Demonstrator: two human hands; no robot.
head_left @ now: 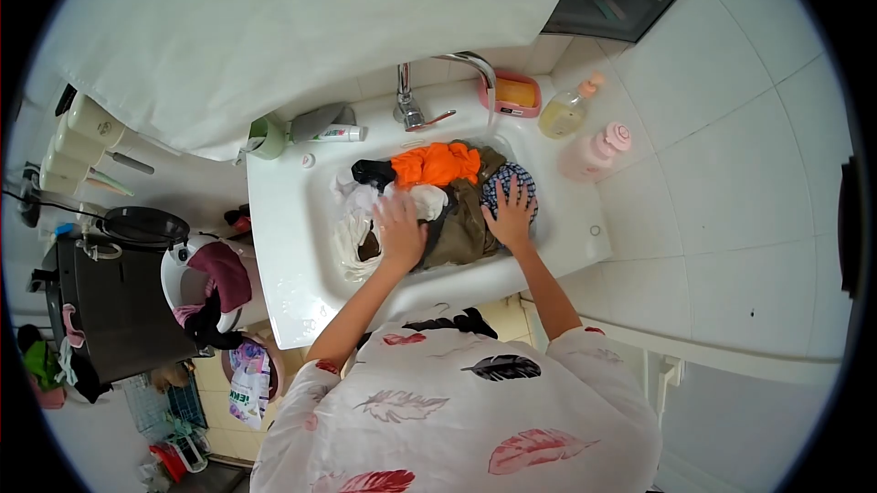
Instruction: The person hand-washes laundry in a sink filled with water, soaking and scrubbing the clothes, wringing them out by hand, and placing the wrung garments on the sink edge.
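A heap of wet clothes fills the basin of the white sink (283, 265). In it I see an orange garment (437, 164), an olive-brown garment (466, 228), white cloth (352, 239), a black piece (372, 173) and a dark blue patterned cloth (523, 190). My left hand (399, 230) lies over the white cloth, fingers apart and slightly blurred. My right hand (512, 217) rests flat on the patterned cloth with its fingers spread. Water runs from the chrome faucet (470, 60) at the back of the basin.
On the sink's back ledge are a pink soap dish (512, 94), a toothpaste tube (340, 133) and a green cup (267, 137). A pump bottle (565, 111) and a pink bottle (598, 153) stand at the right. Clothes hang over a white bucket (187, 285) at the left.
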